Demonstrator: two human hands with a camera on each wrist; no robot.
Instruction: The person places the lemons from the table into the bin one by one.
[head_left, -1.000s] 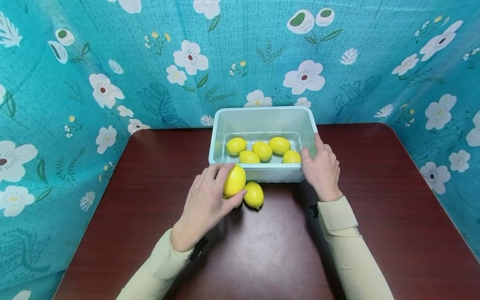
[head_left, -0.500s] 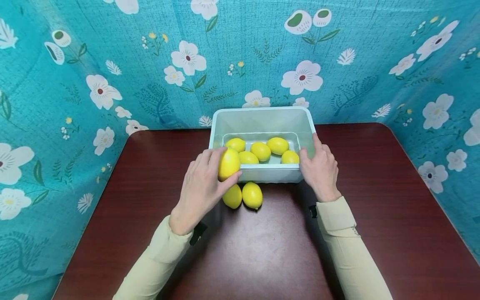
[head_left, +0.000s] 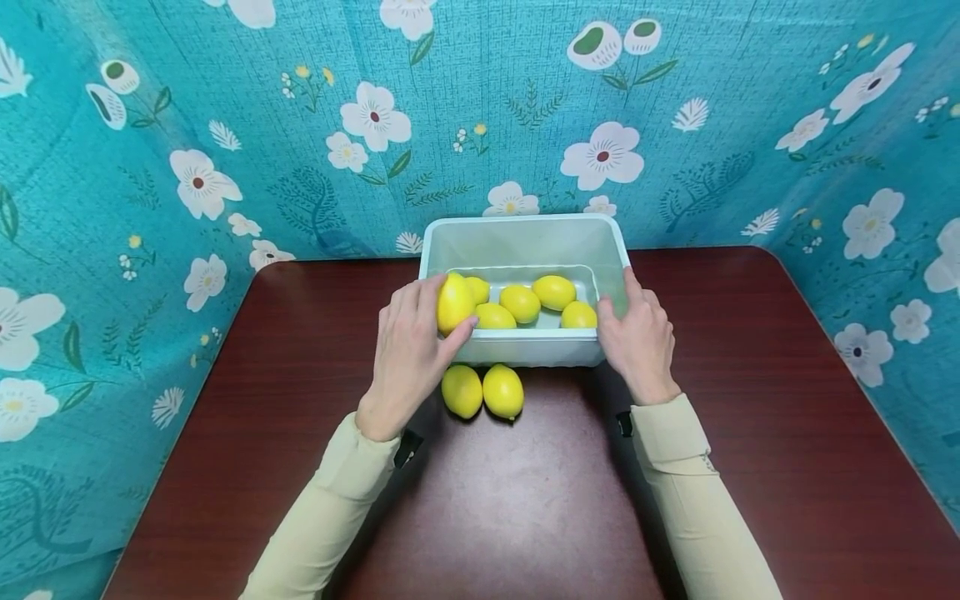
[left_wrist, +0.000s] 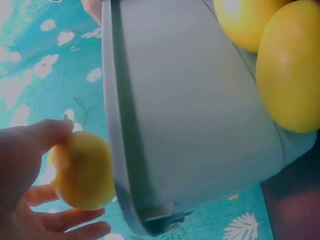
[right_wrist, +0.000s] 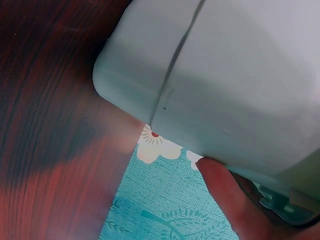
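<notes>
My left hand [head_left: 405, 346] holds a yellow lemon [head_left: 454, 305] between thumb and fingers, over the front left corner of a pale blue-green plastic bin [head_left: 525, 348]. In the left wrist view this lemon [left_wrist: 85, 172] is beside the bin's rim [left_wrist: 111, 100]. Several lemons [head_left: 520, 303] lie inside the bin. Side by side on the table before it rest two more, a left lemon [head_left: 462, 392] and a right lemon [head_left: 503, 392]. My right hand [head_left: 643, 346] grips the bin's front right corner; in the right wrist view one finger [right_wrist: 220, 187] touches its wall.
The bin stands at the back of a dark red-brown table [head_left: 510, 517]. Behind the table and along both sides hangs a turquoise flowered cloth [head_left: 480, 100], close to the bin's back rim.
My left hand has moved up and away with its lemon, from above the table lemons to the bin's front left rim. Both table lemons now show fully. The right hand stays on the bin.
</notes>
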